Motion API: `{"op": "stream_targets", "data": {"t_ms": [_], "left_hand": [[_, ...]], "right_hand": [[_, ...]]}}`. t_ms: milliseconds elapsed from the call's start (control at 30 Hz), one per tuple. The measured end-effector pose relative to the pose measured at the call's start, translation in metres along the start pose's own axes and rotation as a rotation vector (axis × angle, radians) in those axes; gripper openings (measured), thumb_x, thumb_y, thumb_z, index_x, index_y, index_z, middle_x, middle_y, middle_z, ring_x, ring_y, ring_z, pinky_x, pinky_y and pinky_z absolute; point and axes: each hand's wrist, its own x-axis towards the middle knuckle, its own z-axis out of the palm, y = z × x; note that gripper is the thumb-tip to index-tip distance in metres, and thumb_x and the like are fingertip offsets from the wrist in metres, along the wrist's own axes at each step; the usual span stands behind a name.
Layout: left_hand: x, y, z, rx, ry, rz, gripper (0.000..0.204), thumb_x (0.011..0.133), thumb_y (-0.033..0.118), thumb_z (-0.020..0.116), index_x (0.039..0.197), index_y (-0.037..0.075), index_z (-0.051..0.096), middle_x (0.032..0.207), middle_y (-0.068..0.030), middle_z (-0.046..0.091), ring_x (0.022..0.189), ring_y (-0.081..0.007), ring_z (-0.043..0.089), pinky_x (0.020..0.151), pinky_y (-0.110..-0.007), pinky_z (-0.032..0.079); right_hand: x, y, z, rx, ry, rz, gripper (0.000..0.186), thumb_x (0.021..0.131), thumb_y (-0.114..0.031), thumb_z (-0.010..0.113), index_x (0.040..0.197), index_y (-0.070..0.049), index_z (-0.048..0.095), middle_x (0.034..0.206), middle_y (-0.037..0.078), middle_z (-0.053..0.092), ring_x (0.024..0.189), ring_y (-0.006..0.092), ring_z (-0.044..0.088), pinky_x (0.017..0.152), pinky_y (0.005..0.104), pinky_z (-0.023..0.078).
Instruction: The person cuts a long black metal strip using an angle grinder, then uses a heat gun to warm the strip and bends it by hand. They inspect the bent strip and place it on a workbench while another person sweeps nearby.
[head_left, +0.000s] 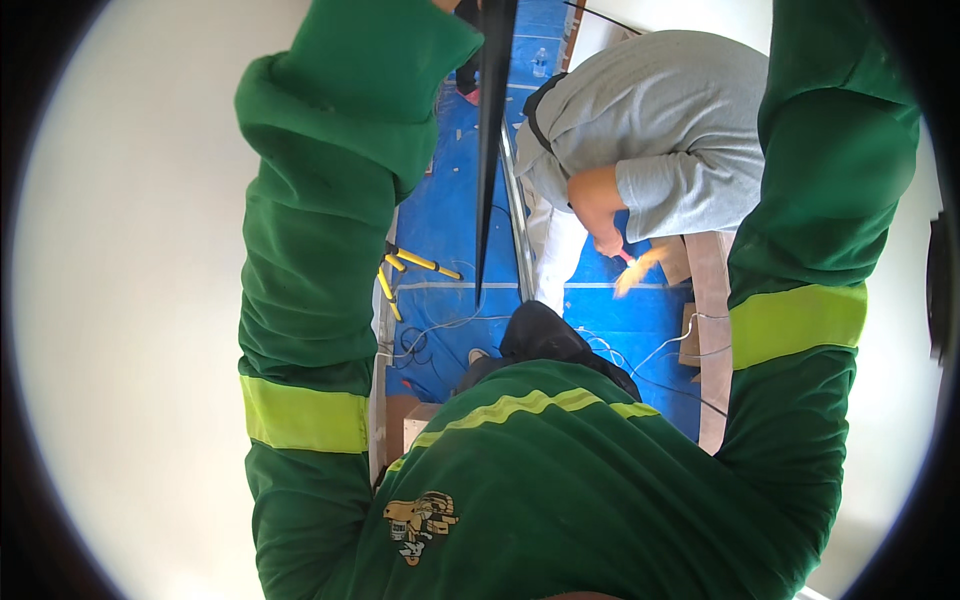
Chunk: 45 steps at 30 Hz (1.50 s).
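Both of my arms, in green sleeves with lime bands, are raised toward the top of the view. Only a sliver of my left hand (446,5) shows past its cuff at the top edge; its fingers are out of sight. My right hand is beyond the top edge. A long dark strip (490,130) runs down from the top edge, close to my left cuff, narrowing toward its lower end. Whether my left hand touches it cannot be seen. Beside the strip, lower down, a long silvery metal bar (517,210) slants over the floor.
To the right a co-worker in a grey shirt (650,130) bends over, holding a brush (638,268) with pale bristles. Yellow legs of a stand (425,262), loose cables (640,362) and cardboard (690,335) are on the blue floor sheet (425,215). Another person's leg (468,70) and a bottle (540,62) are farther off.
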Motion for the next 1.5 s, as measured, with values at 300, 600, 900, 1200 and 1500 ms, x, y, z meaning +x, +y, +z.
{"op": "stream_targets", "data": {"t_ms": [300,600,900,1200,1500], "left_hand": [[-0.002,-0.065,-0.028,-0.143,0.017,0.018,0.033,0.111,0.033,0.072,0.101,0.002,0.077,0.085,0.0001,0.061,0.063,-0.0043,0.052,0.053,-0.022,0.043],[0.011,-0.151,-0.037,0.031,0.049,-0.009,0.039,0.111,0.040,0.071,0.101,0.002,0.075,0.083,0.0005,0.061,0.063,-0.0056,0.052,0.053,-0.022,0.041],[0.042,-0.252,-0.014,0.048,-0.103,-0.024,0.042,0.114,0.041,0.065,0.097,0.003,0.071,0.077,0.0010,0.060,0.059,-0.0063,0.050,0.054,-0.023,0.037],[0.106,-0.348,-0.042,-0.039,-0.025,-0.012,0.037,0.114,0.035,0.063,0.115,-0.001,0.069,0.083,-0.0053,0.065,0.063,-0.0097,0.054,0.053,-0.024,0.040],[0.178,-0.500,-0.081,-0.096,0.047,-0.045,0.039,0.114,0.027,0.058,0.122,-0.009,0.071,0.091,-0.0133,0.070,0.070,-0.0181,0.061,0.055,-0.029,0.044]], "right_hand": [[-0.002,0.051,0.008,0.044,-0.025,0.119,0.016,0.093,-0.008,0.084,0.105,0.000,0.077,0.086,0.005,0.072,0.073,0.0116,0.064,0.066,0.0260,0.049],[-0.046,0.107,0.003,0.029,0.197,0.220,0.018,0.094,-0.011,0.085,0.106,0.000,0.075,0.086,0.004,0.070,0.073,0.0105,0.063,0.066,0.0253,0.048],[-0.144,0.141,-0.026,-0.015,0.550,0.462,0.020,0.096,-0.014,0.085,0.106,-0.001,0.074,0.085,0.003,0.068,0.073,0.0094,0.061,0.065,0.0245,0.047],[-0.199,0.146,-0.044,-0.101,0.872,0.809,0.023,0.097,-0.017,0.086,0.107,-0.001,0.072,0.084,0.002,0.067,0.073,0.0083,0.060,0.065,0.0238,0.046],[-0.200,0.193,-0.070,-0.103,1.079,1.256,0.026,0.098,-0.020,0.086,0.107,-0.002,0.071,0.083,0.000,0.065,0.072,0.0072,0.058,0.065,0.0230,0.045]]}}
